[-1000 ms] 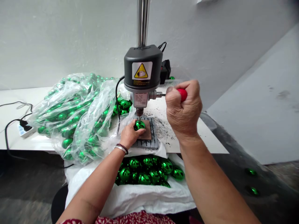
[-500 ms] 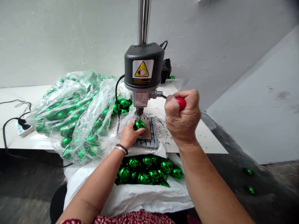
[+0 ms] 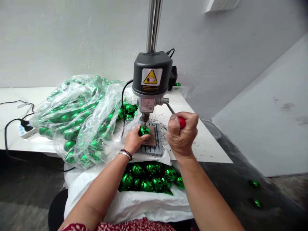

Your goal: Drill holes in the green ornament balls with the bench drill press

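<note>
My left hand point(image 3: 136, 138) grips a shiny green bauble point(image 3: 144, 130) between thumb and fingers. The bauble rests on a brown board point(image 3: 152, 140) on the grey base plate point(image 3: 157, 149) of a drill press point(image 3: 151, 75). Right above the bauble is the drill chuck point(image 3: 145, 117); whether the bit touches it I cannot make out. My right hand point(image 3: 183, 134) is closed round the red knob point(image 3: 182, 122) of the press's feed lever point(image 3: 170, 107).
A clear plastic bag point(image 3: 81, 112) of green baubles covers the table's left side. More baubles point(image 3: 146, 185) lie on white cloth point(image 3: 134, 205) before me. A power strip point(image 3: 26, 131) with cords sits far left. Dark shavings point(image 3: 166, 128) surround the base; two baubles point(image 3: 257, 202) lie on the floor.
My right hand has swung the lever downward and slightly left. My left hand keeps the bauble under the chuck. The camera view has shifted a little.
</note>
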